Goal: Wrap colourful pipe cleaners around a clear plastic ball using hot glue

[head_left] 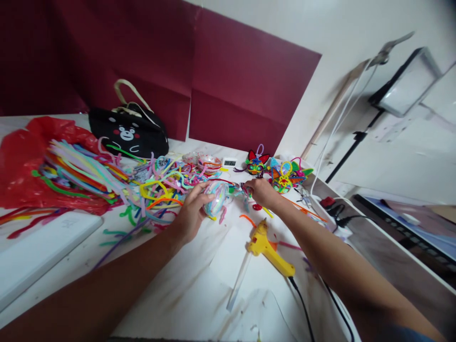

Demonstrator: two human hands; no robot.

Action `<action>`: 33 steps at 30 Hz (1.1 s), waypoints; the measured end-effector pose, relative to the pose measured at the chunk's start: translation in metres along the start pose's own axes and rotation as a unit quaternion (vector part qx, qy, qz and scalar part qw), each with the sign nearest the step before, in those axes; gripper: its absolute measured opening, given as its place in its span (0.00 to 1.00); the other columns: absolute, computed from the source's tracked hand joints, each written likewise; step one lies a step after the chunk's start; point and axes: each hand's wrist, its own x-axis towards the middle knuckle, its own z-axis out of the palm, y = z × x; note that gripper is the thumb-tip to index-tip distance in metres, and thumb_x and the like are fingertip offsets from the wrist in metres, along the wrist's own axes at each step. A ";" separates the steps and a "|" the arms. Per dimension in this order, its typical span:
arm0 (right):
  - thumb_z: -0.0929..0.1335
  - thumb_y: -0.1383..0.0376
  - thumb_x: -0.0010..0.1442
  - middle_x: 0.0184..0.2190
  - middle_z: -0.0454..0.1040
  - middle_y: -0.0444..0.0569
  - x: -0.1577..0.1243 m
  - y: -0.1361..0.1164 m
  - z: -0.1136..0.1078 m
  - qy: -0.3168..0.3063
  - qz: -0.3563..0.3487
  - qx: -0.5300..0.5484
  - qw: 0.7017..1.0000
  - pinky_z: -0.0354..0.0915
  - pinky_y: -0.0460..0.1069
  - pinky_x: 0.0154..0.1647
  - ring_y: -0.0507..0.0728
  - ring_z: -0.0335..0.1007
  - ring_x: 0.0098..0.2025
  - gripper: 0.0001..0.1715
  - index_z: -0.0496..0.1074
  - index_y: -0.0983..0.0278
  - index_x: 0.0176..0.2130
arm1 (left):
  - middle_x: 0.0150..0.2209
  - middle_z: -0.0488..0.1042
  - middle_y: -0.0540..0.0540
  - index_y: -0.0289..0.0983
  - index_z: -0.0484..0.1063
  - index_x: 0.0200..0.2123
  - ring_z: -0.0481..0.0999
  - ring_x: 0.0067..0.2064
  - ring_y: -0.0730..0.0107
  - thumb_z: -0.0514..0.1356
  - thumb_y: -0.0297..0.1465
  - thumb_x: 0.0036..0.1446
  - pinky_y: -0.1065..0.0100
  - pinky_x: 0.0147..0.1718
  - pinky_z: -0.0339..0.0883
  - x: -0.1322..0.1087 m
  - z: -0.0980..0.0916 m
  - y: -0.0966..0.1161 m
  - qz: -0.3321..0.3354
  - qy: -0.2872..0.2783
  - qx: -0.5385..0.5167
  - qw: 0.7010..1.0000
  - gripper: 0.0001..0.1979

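My left hand [191, 213] is wrapped round the side of a clear ball [216, 199] with pastel strips in or on it, holding it just over the white table. My right hand [261, 190] reaches to the right of the ball, its fingers pressed together at small dark and coloured bits; what they hold is too small to make out. Below it a red oval piece [257, 207] lies on the table, with an orange pipe cleaner [248, 220] nearby. A yellow glue gun [270, 251] rests in front of my right forearm, with a clear glue stick below its nozzle.
A heap of pipe cleaners [167, 183] spreads leftward to a red plastic bag [21, 161]. Behind stand a black bag [128, 130], a small digital display [230, 163] and finished cat-faced ornaments [255, 164]. A white box [50, 251] lies left; cords run right.
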 end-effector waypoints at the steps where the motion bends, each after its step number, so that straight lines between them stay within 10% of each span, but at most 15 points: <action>1: 0.61 0.74 0.65 0.45 0.79 0.56 0.000 -0.001 -0.001 -0.001 -0.004 -0.003 1.000 0.63 0.46 0.45 0.58 0.75 0.48 0.20 0.77 0.64 0.49 | 0.34 0.74 0.50 0.38 0.72 0.44 0.71 0.31 0.71 0.67 0.31 0.43 0.71 0.28 0.67 -0.001 0.000 0.000 -0.006 -0.003 0.003 1.000 0.21; 11: 0.59 0.65 0.69 0.43 0.80 0.60 -0.012 -0.007 -0.011 0.002 0.038 -0.045 0.998 0.65 0.50 0.38 0.63 0.77 0.45 0.18 0.75 0.65 0.47 | 0.34 0.74 0.49 0.38 0.73 0.41 0.72 0.33 0.69 0.67 0.31 0.42 0.71 0.28 0.68 -0.005 0.005 0.002 -0.023 -0.006 0.019 1.000 0.19; 18: 0.57 0.66 0.70 0.42 0.79 0.62 -0.021 -0.015 -0.010 0.030 0.047 -0.064 0.996 0.66 0.52 0.39 0.65 0.77 0.45 0.18 0.74 0.65 0.47 | 0.50 0.77 0.40 0.40 0.75 0.52 0.76 0.49 0.49 0.65 0.36 0.45 0.53 0.42 0.75 -0.008 -0.002 0.001 -0.094 -0.179 0.050 0.978 0.27; 25: 0.60 0.66 0.69 0.44 0.80 0.57 -0.029 -0.033 -0.018 0.020 0.000 -0.035 0.999 0.64 0.49 0.40 0.62 0.77 0.46 0.16 0.73 0.62 0.49 | 0.66 0.61 0.43 0.45 0.77 0.54 0.43 0.72 0.40 0.68 0.38 0.41 0.50 0.67 0.43 -0.006 -0.010 -0.004 0.004 -0.230 0.258 0.938 0.32; 33: 0.59 0.63 0.70 0.44 0.80 0.57 -0.029 -0.038 -0.023 0.013 0.003 -0.016 1.000 0.63 0.48 0.39 0.61 0.77 0.46 0.17 0.74 0.62 0.49 | 0.51 0.77 0.41 0.42 0.80 0.48 0.76 0.51 0.46 0.68 0.35 0.41 0.58 0.42 0.73 -0.009 -0.003 -0.003 -0.066 -0.208 0.182 0.959 0.26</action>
